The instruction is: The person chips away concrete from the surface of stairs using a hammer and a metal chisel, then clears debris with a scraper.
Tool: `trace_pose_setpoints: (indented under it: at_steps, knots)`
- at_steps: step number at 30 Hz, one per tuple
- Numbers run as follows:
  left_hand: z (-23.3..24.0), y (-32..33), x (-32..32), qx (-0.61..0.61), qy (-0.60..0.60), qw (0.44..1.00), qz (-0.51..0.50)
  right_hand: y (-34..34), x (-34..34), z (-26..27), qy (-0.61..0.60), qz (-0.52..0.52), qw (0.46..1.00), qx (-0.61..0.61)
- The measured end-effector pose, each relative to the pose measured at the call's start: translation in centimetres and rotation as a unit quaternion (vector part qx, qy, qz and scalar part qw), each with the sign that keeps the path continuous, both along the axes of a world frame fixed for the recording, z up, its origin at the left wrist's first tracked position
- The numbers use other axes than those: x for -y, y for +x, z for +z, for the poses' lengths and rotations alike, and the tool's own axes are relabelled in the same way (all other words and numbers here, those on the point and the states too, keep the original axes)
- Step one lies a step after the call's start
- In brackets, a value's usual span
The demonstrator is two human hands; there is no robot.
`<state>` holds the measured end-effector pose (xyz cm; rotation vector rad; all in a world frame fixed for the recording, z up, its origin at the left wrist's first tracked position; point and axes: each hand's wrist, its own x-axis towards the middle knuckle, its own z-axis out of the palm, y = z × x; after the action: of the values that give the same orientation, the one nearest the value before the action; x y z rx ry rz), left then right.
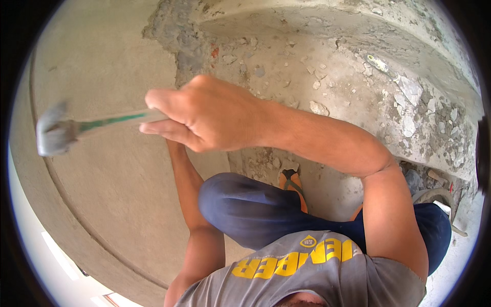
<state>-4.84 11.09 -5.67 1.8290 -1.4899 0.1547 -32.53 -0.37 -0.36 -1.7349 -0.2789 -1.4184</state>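
A claw hammer with a steel head [57,134] and a pale handle with a green stripe [111,121] is in my right hand [215,113]. The hammer is raised, its head blurred, in front of a smooth cement-plastered surface [115,199]. My left forearm [182,184] reaches up along that surface. The left hand itself is hidden behind my right hand, so whatever it touches cannot be seen. Above my right hand, the plaster ends in a ragged broken edge, with rough grey material [188,57] exposed beside it.
Broken chunks and dust [318,108] litter the ground to the right. A flat-bladed hand tool [409,90] lies among debris below a concrete ledge [345,27]. By my right knee sit a round container [435,195] and a wooden-handled tool [437,177]. My sandalled foot [293,188] rests on the ground.
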Motion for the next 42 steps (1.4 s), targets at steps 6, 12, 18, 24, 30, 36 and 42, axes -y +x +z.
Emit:
trace_pose_setpoints:
  at_steps: [6,12,18,24,30,36,42]
  knots:
    - [-2.1,-1.6,0.6,-0.192,0.015,0.98,0.042,1.1,2.0,-4.6,0.003,-0.008,0.911,-0.412]
    - [-0.7,-1.2,0.3,-0.15,-0.02,0.987,0.057,-1.2,2.7,-1.7,0.082,-0.043,0.994,-0.059]
    - [-0.4,-0.9,1.6,-0.169,-0.009,0.985,0.04,-1.6,2.5,-3.4,0.129,-0.013,0.986,-0.102]
    - [-1.3,-1.1,2.8,-0.114,0.036,0.992,0.03,-0.2,2.9,-7.4,0.052,-0.035,0.934,-0.351]
    - [-2.4,-0.3,3.1,-0.002,-0.01,0.999,-0.043,-0.9,1.7,-5.4,0.085,-0.012,0.988,-0.131]
    - [-3.4,2.2,3.6,-0.068,0.071,0.995,-0.01,0.8,2.5,-9.1,0.083,0.004,0.954,-0.287]
    - [-3.4,0.5,3.5,-0.027,0.025,0.999,-0.022,-1.6,1.5,-4.9,0.082,-0.045,0.994,-0.05]
